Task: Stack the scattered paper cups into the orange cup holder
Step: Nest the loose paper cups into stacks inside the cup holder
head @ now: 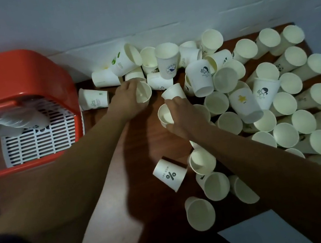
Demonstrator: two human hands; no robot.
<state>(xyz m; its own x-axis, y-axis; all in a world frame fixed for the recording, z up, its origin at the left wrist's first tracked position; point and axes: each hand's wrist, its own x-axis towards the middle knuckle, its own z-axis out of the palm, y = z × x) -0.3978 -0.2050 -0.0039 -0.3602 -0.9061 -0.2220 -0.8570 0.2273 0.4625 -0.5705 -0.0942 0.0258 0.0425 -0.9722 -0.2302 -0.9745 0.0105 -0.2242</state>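
Many white paper cups lie scattered over a dark wooden table [149, 136], most on their sides, some with printed logos. My left hand [125, 98] grips one cup [144, 92] near the back of the pile, its mouth facing right. My right hand [184, 115] holds another cup [165, 116] by its rim at the pile's middle, with a further cup [172, 91] just above its fingers. The orange cup holder [15, 107] stands at the left, with a white slatted insert and a stack of cups lying across its top.
A cup printed "NICE DAY" [170, 173] lies alone near the table's front. Long nested stacks of cups [305, 67] fill the right side. A grey wall [136, 8] runs behind the table. My bare leg [109, 225] shows below the table edge.
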